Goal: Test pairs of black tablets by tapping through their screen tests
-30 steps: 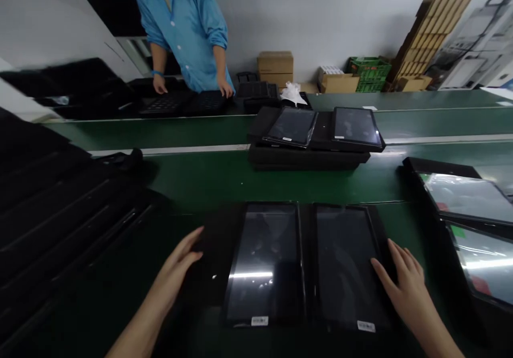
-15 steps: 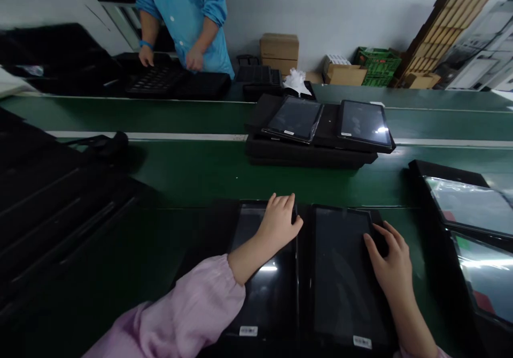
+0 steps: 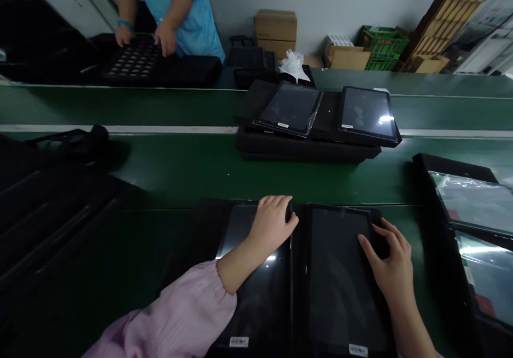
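Note:
Two dark tablets lie side by side in a black tray in front of me. Each has a small white label near its lower edge. My left hand reaches across the left tablet, its fingers and thumb closed round the upper right corner; the fingertips are partly hidden. By the right edge of the right tablet is my right hand. Its thumb touches the tablet's edge while the curved fingers, apart from the thumb, rest near the tray's right side.
Stacked black trays bear two more tablets ahead. Another tray with film-covered tablets stands on the right. Black trays fill the left side. Across the green belt, a person in blue handles a compartmented black tray.
My view has shifted slightly, and both hands stay at the same tablets with little change. Across the belt, the other person's hands have moved over the compartmented tray.

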`<state>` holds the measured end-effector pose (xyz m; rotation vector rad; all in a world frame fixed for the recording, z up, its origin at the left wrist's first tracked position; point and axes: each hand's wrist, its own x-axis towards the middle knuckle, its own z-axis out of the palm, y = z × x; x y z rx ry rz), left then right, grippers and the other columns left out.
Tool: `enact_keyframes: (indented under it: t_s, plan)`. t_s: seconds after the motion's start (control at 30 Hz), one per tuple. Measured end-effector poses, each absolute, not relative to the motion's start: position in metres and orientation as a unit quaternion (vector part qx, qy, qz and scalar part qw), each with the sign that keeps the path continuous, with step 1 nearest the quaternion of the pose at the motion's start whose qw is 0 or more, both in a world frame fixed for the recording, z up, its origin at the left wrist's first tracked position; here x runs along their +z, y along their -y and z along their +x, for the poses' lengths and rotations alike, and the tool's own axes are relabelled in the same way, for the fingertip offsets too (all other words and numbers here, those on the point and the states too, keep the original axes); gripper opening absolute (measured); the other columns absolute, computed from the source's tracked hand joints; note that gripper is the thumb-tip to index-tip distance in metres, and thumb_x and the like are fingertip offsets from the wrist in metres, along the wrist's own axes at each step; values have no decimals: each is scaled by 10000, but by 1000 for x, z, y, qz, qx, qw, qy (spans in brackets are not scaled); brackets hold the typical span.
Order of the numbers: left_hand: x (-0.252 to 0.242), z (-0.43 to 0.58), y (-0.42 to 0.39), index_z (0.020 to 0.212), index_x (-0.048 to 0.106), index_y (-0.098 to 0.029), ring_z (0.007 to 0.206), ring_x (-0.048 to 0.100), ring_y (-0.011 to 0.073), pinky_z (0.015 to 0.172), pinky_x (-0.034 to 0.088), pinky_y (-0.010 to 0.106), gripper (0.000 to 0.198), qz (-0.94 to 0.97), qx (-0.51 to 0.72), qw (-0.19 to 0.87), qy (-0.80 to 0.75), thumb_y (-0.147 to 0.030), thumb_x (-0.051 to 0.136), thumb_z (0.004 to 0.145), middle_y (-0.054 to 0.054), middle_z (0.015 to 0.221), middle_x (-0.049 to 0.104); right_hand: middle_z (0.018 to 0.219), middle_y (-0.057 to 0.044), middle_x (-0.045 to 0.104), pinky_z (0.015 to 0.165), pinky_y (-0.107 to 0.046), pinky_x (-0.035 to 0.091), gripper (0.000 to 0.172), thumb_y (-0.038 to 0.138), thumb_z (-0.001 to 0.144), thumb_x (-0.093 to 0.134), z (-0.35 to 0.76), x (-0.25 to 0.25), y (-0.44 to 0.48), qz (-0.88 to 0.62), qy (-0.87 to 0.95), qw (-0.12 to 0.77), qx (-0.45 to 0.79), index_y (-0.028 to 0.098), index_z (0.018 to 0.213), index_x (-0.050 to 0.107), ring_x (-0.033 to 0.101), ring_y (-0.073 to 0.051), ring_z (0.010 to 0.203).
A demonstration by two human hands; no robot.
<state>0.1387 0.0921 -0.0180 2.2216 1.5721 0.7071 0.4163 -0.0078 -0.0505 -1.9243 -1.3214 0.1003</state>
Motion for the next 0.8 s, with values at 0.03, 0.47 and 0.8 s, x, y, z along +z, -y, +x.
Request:
enact_keyframes:
  t_s: [0.03,0.47,0.8]
  plan:
    - [-16,136,-93,1232,737,-180,1190,746,337,1105,541,553,342,775,260,168,-552,-258,640,914,139,1240,813,1356,-164,701,1052,-624,486,674,873,827,610,416,-50,6,-757,521,392,41,245,1038,735,569,-417,1335]
    - [-16,13,7,1343,721,-296,1436,613,355,1243,459,538,470,527,430,281,-677,-596,601,1002,77,1464,720,1455,-107,692,1108,-504,515,636,729,950,559,416,-41,76,-784,454,405,122,254,1337,729,668,-336,1297]
    - [-23,36,12,1591,524,-265,1616,378,361,1311,351,533,712,464,473,419,-620,-636,615,991,135,1725,468,1298,-111,780,1148,-600,474,602,778,944,550,408,-35,45,-745,499,430,106,255,974,846,631,-375,1344]
